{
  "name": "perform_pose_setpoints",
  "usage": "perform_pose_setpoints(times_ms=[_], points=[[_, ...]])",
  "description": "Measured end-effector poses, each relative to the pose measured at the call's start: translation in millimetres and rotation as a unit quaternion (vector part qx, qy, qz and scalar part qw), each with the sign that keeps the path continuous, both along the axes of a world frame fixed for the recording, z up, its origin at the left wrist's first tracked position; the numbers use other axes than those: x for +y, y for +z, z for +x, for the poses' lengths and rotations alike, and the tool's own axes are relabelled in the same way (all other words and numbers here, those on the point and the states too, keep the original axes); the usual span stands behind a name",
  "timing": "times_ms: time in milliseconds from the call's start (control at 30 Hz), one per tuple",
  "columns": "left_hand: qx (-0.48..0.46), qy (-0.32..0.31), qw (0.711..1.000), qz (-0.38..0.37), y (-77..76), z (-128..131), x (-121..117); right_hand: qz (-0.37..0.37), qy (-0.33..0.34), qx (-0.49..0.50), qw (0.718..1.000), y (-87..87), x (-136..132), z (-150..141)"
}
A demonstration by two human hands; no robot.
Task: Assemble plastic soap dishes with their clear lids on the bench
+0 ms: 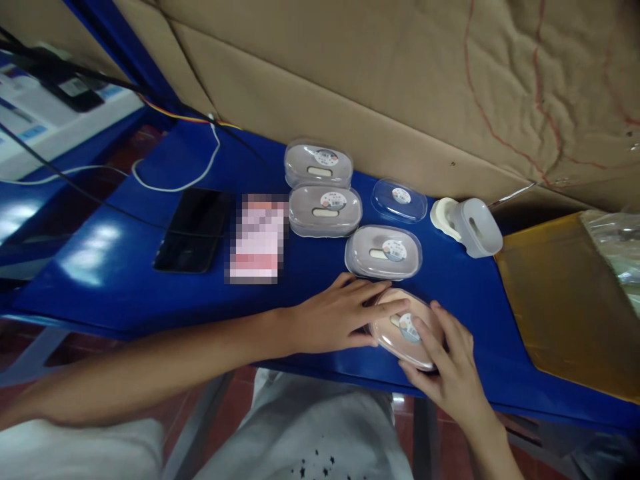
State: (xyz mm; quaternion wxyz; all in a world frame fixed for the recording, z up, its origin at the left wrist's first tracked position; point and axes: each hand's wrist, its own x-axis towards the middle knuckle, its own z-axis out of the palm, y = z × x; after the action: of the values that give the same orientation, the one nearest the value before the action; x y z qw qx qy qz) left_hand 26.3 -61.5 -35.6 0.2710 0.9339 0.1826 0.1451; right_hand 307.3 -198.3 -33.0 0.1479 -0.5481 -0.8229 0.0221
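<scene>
Where the blue table (pixel 115 257) reaches to the left, a dark flat device (pixel 193 230) lies on it, with a blurred-out pink card (pixel 257 237) just to its right. Further right, two lidded grey boxes stand close together, the far box (pixel 319 160) behind the near box (pixel 325 210).

The left hand (pixel 335 317) comes in at the near side, fingers spread over the left end of a pink box (pixel 400 341), index finger on its clear top; whether it grips or only steadies, I cannot tell. Just beyond that hand sits a third lidded box (pixel 383 253), and farther back lies a loose clear lid (pixel 399 200).

The pink box rests at the near edge, between the two hands, its clear cover on. The right hand (pixel 453 370) clasps its right end, thumb along the near side and fingers over the top.

The step in hand looks like settling or checking that cover; from here, the next move calls for even pressure round the rim without tipping the box.

Off to the far right are cream pieces (pixel 446 219), an uncovered grey container (pixel 480 227) and a brown carton (pixel 565 300).
</scene>
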Motion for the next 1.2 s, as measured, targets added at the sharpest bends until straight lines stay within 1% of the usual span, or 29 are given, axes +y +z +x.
perform_pose_setpoints(times_ms=[67, 133, 200, 267, 300, 333, 367, 400, 433, 467, 533, 600, 633, 700, 800, 900, 1033, 1200], points=[[0.007, 0.005, 1.0, 0.025, -0.1, 0.1, -0.6, 0.001, 0.003, 0.001, 1.0, -1.2, 1.6, 0.4], [0.008, 0.013, 0.999, 0.051, -0.2, -0.4, -0.5, -0.009, 0.017, 0.002, 1.0, 1.8, 6.1, 2.1], [0.007, 0.02, 0.996, 0.082, -0.2, -1.7, 0.3, -0.037, 0.042, 0.001, 0.998, 9.2, 16.2, 6.8], [0.01, 0.029, 0.993, 0.115, 0.3, -3.1, 1.3, -0.059, 0.079, 0.026, 0.995, 20.0, 35.0, 15.2], [0.014, 0.034, 0.991, 0.127, 0.9, -3.7, 1.6, -0.061, 0.093, 0.051, 0.992, 26.1, 48.5, 20.4], [0.018, 0.038, 0.99, 0.136, 1.7, -4.2, 1.8, -0.046, 0.098, 0.093, 0.99, 32.1, 65.1, 25.8], [0.019, 0.041, 0.989, 0.141, 2.5, -4.4, 1.9, -0.029, 0.076, 0.125, 0.989, 37.7, 84.4, 30.8], [0.02, 0.043, 0.989, 0.144, 3.6, -4.6, 1.9, -0.01, 0.043, 0.136, 0.99, 42.4, 106.1, 35.1], [0.018, 0.045, 0.988, 0.145, 4.6, -4.5, 1.9, 0.004, 0.021, 0.131, 0.991, 45.8, 129.3, 38.2], [0.014, 0.046, 0.988, 0.145, 5.8, -4.5, 2.1, 0.007, 0.015, 0.115, 0.993, 47.8, 153.0, 40.0], [0.009, 0.052, 0.988, 0.144, 8.2, -4.4, 2.8, -0.022, 0.01, 0.063, 0.998, 47.3, 197.9, 39.7], [0.013, 0.054, 0.988, 0.144, 10.4, -4.7, 4.0, -0.076, 0.013, 0.009, 0.997, 42.1, 234.1, 35.5], [0.016, 0.054, 0.988, 0.147, 11.4, -5.2, 4.8, -0.094, 0.018, -0.01, 0.995, 38.4, 248.0, 32.7], [0.024, 0.051, 0.986, 0.154, 12.6, -6.4, 6.2, -0.109, 0.03, -0.026, 0.993, 30.7, 267.2, 27.5], [0.03, 0.05, 0.985, 0.165, 12.4, -8.8, 7.6, -0.096, 0.042, -0.026, 0.994, 23.4, 278.4, 24.4], [0.033, 0.053, 0.983, 0.171, 10.9, -11.0, 8.1, -0.08, 0.038, -0.03, 0.996, 23.8, 273.5, 28.6], [0.033, 0.052, 0.983, 0.175, 8.2, -12.5, 8.9, -0.058, 0.019, -0.041, 0.997, 26.2, 250.1, 41.3], [0.013, 0.059, 0.978, 0.199, 3.4, -9.7, 11.8, -0.026, -0.008, -0.046, 0.999, 17.9, 219.3, 56.6]])
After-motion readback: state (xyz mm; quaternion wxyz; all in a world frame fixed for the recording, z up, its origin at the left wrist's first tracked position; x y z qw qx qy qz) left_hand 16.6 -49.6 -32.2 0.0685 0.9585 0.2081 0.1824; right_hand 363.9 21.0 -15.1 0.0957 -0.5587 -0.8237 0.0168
